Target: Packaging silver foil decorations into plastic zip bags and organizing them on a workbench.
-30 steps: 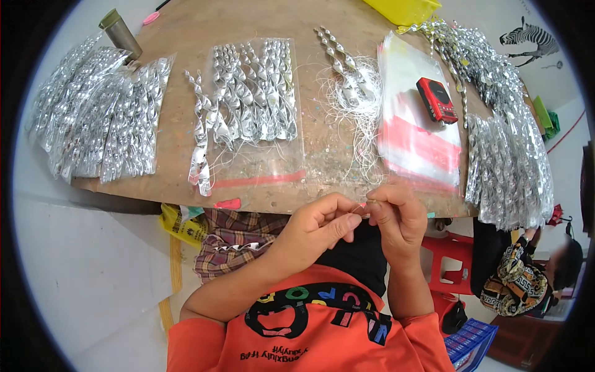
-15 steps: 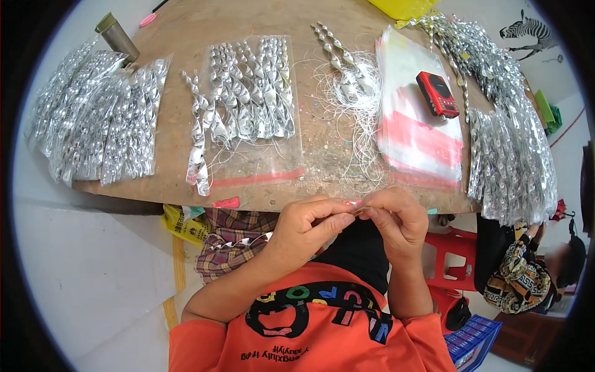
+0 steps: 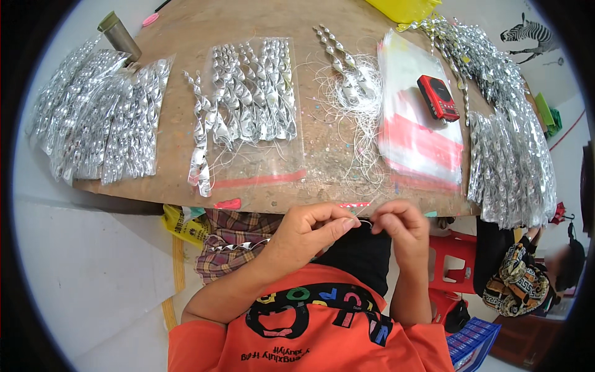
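My left hand is in front of the table's near edge, thumb and fingers pinched on a thin white string whose end sticks up from the fingertips. My right hand is just beside it, fingers curled and closed; what they hold is too small to make out. Beyond my hands lies a tangle of white strings with a pair of silver twisted spirals on it. Left of that, several silver spirals lie on a clear plastic bag with a red strip, another spiral beside them.
A stack of clear bags carries a red radio-like device. Bagged silver spirals pile up at left, and more spirals hang over the right edge. A metal cup lies far left. Another person sits at right beside a red stool.
My hands have moved slightly apart. My right fingers have come away from the left fingertips and curled in. The things on the table lie as before.
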Available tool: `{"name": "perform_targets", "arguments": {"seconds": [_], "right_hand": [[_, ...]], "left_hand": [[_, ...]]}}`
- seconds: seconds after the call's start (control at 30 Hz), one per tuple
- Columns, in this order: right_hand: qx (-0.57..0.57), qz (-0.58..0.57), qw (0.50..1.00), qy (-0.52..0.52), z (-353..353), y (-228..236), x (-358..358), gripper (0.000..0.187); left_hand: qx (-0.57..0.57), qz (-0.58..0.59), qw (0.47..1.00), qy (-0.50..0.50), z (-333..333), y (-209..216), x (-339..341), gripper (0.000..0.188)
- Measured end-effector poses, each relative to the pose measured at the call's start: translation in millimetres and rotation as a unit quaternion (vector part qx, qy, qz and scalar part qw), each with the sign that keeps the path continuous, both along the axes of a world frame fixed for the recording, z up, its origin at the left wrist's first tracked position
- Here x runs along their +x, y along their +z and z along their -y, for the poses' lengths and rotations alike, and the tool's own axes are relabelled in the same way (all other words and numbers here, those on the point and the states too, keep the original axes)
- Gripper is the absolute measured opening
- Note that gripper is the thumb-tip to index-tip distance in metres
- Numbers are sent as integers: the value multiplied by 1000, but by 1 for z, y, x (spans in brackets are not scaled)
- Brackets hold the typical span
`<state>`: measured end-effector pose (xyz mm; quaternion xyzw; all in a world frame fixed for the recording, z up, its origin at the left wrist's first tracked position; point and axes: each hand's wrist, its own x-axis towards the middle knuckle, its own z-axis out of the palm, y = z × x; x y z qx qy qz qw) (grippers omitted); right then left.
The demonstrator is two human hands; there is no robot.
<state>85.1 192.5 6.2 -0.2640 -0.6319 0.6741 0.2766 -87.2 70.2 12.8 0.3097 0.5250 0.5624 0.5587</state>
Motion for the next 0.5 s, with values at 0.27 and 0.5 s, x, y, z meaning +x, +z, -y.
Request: {"name": "perform_targets", "arguments": {"seconds": [0.27,0.5], "right_hand": [[-47,10,995,84,16,-8,-10,22],[1,-37,999,20,14,-7,-17,21]], "left_hand": [[59,-16,998,-6,-5,-1,7,19],[38,-89,995,9,-5,-6,8,18]]}}
